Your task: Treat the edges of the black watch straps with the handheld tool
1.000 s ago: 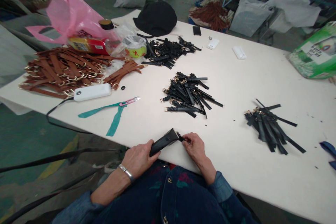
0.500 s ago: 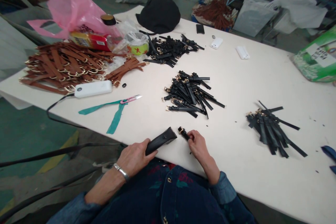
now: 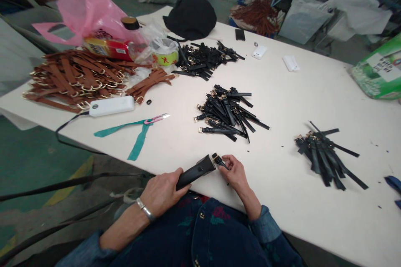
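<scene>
My left hand (image 3: 163,190) is closed around a black hand-held tool (image 3: 196,173) with a wide, squared-off end; its exact kind does not show. That end points up and to the right, close by the gold buckle of a short black buckle strap (image 3: 216,159). My right hand (image 3: 234,173) pinches this strap between thumb and fingers, which hide part of it. Beyond both hands lies a heap of black buckle straps (image 3: 224,110) with gold buckles. Another bunch of black straps (image 3: 324,156) rests off to the right.
On the white table (image 3: 269,104), brown buckle straps (image 3: 78,75) pile up at left beside a white power bank (image 3: 112,106) and thread snips (image 3: 156,118) with green ribbon. A black cap (image 3: 192,18), pink bag (image 3: 84,8) and green bag (image 3: 380,69) stand around the edges.
The tool in my left hand has shifted slightly right and its end is nearer the strap's buckle. My right-hand fingers have spread a little around the strap.
</scene>
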`<action>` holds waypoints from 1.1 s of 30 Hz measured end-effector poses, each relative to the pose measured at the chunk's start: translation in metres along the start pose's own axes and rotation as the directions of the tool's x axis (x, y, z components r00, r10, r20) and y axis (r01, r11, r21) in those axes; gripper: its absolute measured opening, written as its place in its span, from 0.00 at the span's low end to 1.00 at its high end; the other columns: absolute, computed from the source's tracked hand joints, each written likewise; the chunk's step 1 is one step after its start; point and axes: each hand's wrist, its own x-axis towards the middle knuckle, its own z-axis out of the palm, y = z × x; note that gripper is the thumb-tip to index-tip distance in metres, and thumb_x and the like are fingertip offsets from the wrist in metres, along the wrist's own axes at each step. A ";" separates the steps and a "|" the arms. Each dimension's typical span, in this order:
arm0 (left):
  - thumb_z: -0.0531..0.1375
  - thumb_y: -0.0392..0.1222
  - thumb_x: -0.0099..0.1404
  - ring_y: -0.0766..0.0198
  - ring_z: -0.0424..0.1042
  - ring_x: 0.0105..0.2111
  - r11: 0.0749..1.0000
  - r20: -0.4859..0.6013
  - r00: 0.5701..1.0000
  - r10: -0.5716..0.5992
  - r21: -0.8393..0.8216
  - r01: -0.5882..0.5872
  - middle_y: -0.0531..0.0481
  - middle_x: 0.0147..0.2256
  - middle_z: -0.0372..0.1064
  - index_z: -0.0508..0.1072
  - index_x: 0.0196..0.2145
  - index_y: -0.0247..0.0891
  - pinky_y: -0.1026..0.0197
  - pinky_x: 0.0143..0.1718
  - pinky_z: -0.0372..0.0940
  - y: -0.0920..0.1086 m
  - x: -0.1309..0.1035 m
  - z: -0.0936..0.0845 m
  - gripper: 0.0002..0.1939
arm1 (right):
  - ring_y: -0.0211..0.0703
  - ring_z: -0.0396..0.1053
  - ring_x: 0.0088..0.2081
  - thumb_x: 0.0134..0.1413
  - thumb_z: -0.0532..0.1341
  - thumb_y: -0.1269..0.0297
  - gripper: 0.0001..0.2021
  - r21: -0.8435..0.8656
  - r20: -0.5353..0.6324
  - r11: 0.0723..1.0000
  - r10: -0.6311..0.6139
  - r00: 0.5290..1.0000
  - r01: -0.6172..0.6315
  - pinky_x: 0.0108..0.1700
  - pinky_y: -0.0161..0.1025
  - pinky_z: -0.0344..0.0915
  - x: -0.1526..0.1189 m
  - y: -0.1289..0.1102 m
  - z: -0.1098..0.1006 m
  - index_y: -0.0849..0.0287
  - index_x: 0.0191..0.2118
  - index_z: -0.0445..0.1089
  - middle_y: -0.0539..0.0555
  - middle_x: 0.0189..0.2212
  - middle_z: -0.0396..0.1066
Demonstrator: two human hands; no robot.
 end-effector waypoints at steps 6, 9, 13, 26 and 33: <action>0.45 0.58 0.57 0.58 0.70 0.30 0.998 0.043 0.998 0.055 -0.014 -0.054 0.48 0.28 0.71 0.64 0.35 0.43 0.61 0.29 0.59 0.001 -0.004 0.004 0.19 | 0.36 0.59 0.24 0.38 0.52 0.72 0.17 -0.107 0.050 0.993 -0.044 0.998 0.049 0.27 0.32 0.55 0.001 0.002 -0.001 0.56 0.38 0.65 0.46 0.21 0.61; 0.45 0.58 0.57 0.58 0.70 0.30 0.999 0.045 0.998 0.038 -0.013 -0.038 0.48 0.28 0.71 0.65 0.35 0.42 0.61 0.29 0.59 -0.001 -0.004 0.005 0.19 | 0.38 0.63 0.29 0.37 0.50 0.75 0.20 -0.218 0.047 0.968 -0.117 0.992 0.125 0.33 0.34 0.57 -0.002 -0.005 -0.005 0.54 0.40 0.63 0.48 0.28 0.66; 0.46 0.58 0.57 0.57 0.70 0.31 0.999 0.040 0.999 0.031 -0.012 -0.031 0.47 0.28 0.71 0.65 0.36 0.42 0.60 0.29 0.59 -0.004 -0.004 0.005 0.19 | 0.40 0.65 0.30 0.45 0.52 0.69 0.15 -0.397 -0.010 0.917 -0.057 0.998 0.048 0.32 0.35 0.55 -0.003 -0.015 -0.005 0.54 0.43 0.60 0.49 0.29 0.68; 0.46 0.58 0.57 0.57 0.70 0.29 0.999 0.007 1.000 0.028 -0.041 -0.028 0.49 0.26 0.70 0.64 0.35 0.43 0.60 0.28 0.59 -0.011 -0.006 0.008 0.18 | 0.42 0.67 0.28 0.48 0.48 0.41 0.22 -0.694 -0.131 0.714 0.008 0.991 -0.097 0.26 0.34 0.49 0.002 -0.023 -0.001 0.52 0.28 0.69 0.51 0.23 0.71; 0.46 0.58 0.57 0.58 0.70 0.29 0.998 0.002 1.000 0.008 -0.062 -0.008 0.49 0.26 0.70 0.64 0.35 0.43 0.61 0.27 0.58 -0.017 -0.007 0.007 0.19 | 0.41 0.67 0.28 0.43 0.51 0.39 0.23 -0.676 -0.122 0.734 -0.032 0.992 -0.060 0.26 0.33 0.50 0.005 -0.021 0.000 0.53 0.30 0.70 0.51 0.23 0.70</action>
